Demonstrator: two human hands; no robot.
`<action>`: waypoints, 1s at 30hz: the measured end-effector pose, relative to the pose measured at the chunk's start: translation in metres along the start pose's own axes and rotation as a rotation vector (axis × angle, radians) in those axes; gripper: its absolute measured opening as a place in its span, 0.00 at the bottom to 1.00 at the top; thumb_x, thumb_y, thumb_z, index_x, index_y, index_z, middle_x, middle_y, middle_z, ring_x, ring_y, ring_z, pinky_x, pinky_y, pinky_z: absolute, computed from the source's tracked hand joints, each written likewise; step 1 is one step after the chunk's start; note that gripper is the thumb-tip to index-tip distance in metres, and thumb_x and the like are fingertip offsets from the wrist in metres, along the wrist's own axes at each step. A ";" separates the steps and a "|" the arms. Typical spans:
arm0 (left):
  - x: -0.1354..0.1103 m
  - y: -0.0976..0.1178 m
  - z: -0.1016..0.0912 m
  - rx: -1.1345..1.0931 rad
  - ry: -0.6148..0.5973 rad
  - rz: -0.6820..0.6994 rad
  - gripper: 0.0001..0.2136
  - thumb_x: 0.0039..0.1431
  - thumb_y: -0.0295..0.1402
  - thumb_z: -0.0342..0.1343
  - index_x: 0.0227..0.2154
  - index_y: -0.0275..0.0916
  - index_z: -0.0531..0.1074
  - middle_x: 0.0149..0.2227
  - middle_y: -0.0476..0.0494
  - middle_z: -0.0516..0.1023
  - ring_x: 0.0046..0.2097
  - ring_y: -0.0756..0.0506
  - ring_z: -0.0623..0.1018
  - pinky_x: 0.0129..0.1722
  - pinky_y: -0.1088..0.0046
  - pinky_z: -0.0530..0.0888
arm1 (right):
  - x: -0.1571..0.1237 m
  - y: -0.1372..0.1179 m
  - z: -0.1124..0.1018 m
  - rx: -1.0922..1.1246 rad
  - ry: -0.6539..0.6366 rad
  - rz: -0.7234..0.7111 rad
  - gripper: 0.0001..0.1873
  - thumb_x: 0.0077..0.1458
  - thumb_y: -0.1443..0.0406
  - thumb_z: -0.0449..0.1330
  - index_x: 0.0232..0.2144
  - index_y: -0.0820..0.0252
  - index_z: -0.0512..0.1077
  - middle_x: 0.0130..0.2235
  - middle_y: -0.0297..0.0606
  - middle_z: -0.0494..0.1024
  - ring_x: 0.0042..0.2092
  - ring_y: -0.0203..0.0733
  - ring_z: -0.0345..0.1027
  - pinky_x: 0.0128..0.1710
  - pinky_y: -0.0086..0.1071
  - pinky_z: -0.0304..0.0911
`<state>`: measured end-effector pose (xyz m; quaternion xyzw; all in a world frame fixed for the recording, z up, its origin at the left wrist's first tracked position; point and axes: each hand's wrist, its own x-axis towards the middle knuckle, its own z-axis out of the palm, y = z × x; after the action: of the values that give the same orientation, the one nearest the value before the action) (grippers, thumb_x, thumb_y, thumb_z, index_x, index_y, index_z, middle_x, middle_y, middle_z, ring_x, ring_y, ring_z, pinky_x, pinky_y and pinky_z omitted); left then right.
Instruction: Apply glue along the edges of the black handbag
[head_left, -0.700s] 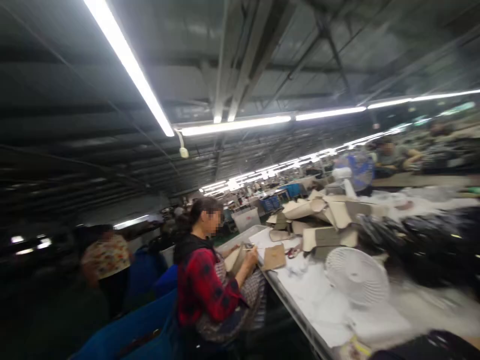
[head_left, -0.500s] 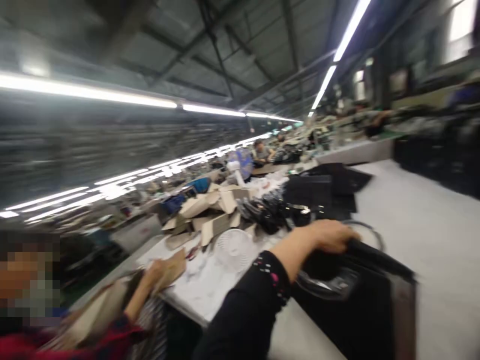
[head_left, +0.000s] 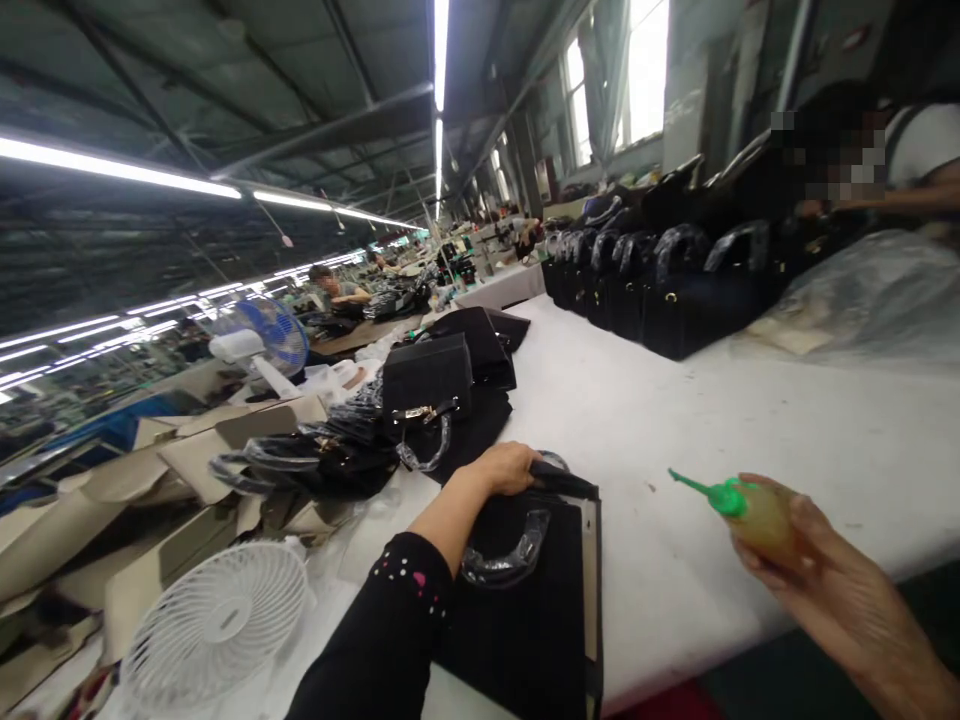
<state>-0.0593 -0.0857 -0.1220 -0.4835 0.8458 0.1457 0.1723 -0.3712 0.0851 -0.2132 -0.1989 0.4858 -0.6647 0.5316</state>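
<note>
Head view: at the left, a white fan is set beside heaped beige pieces. Near the middle, the top edge of a black handbag, at the near side of the white table, is gripped by the left hand, its fingers curled over, the tips hidden. Farther right, a squeeze bottle is held tilted by the right hand, fingers and thumb wrapped round its body, its green nozzle turned leftward, apart from the handbag. For tidy handling, it is judged, the edge should be held steady and the bottle pressed lightly, so that drips are avoided. Among containers, piled bags are seen beyond the left hand; the held handbag's inside is hidden. Upright bags with wrapped handles are lined up behind, contents unseen. Whether the bottle's yellowish colour is liquid or tinted plastic cannot be told.
</note>
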 end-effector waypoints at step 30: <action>-0.003 0.003 0.051 0.023 0.099 -0.115 0.12 0.63 0.47 0.58 0.37 0.45 0.80 0.37 0.43 0.83 0.42 0.38 0.82 0.39 0.69 0.73 | 0.028 0.012 0.030 -0.853 -0.442 -0.665 0.20 0.64 0.51 0.61 0.27 0.55 0.68 0.26 0.30 0.65 0.25 0.37 0.59 0.26 0.34 0.55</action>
<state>-0.0525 -0.0610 -0.1659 -0.5357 0.8258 0.1016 0.1439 -0.3518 0.0475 -0.2170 -0.6713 0.4994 -0.4842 0.2560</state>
